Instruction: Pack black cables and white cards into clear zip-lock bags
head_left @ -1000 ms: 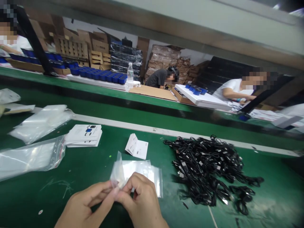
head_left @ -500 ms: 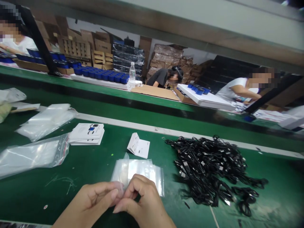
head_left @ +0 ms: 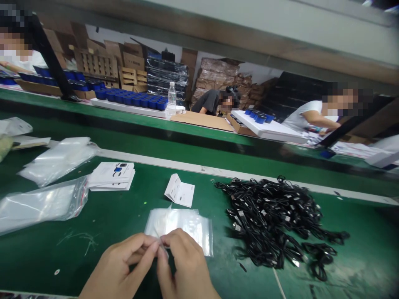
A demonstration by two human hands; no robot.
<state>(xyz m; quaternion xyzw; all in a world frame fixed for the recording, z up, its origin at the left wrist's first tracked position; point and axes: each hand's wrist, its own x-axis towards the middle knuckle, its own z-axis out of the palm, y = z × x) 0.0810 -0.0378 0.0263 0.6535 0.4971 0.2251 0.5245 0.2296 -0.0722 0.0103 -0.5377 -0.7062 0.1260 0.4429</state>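
My left hand point(head_left: 129, 259) and my right hand point(head_left: 183, 259) meet at the front of the green table, thumbs and fingers pinched on the edge of a clear plastic bag point(head_left: 162, 245). Most of that bag is hidden by my fingers. Just beyond them lies a small stack of clear plastic bags point(head_left: 204, 234), flat on the table. Behind the stack a folded white leaflet point(head_left: 183, 193) stands partly open. A heap of black USB cables point(head_left: 271, 220) lies to the right of my hands.
To the left are a pile of printed leaflets point(head_left: 112, 176) and larger clear bags point(head_left: 40, 203). A pale strip point(head_left: 149, 160) crosses the table. On the raised far bench stand blue-and-black items point(head_left: 134, 99), a water bottle point(head_left: 171, 99) and a white box point(head_left: 271, 126). Several people work beyond.
My right hand's fingers have closed in beside the left ones, so both hands now pinch the bag's edge together. The view has shifted slightly.
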